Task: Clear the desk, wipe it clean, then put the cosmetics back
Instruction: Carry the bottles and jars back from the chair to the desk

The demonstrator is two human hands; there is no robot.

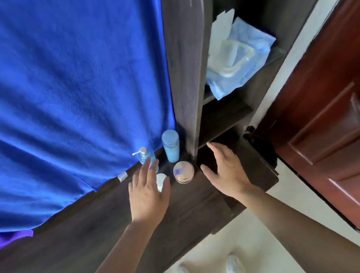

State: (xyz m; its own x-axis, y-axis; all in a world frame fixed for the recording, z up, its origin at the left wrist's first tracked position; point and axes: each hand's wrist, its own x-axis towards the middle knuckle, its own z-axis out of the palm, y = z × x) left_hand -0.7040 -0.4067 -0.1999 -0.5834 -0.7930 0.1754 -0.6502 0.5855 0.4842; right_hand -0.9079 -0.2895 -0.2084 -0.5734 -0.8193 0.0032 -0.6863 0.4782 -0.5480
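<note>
Several cosmetics stand at the back right of the dark wooden desk point(96, 239): a blue pump bottle point(145, 157), a taller pale blue bottle point(171, 146), a round jar with a patterned lid point(183, 172) and a small white container point(161, 181). My left hand point(148, 189) hovers with straight fingers over the pump bottle and partly hides the white container. My right hand point(226, 169) is spread open just right of the jar, holding nothing.
A large blue towel point(61, 96) hangs behind the desk down to its surface. A side shelf unit point(188, 64) holds a blue wet-wipe pack point(238, 58). A red-brown door point(348, 121) stands at the right. My shoes point(235, 271) are on the pale floor.
</note>
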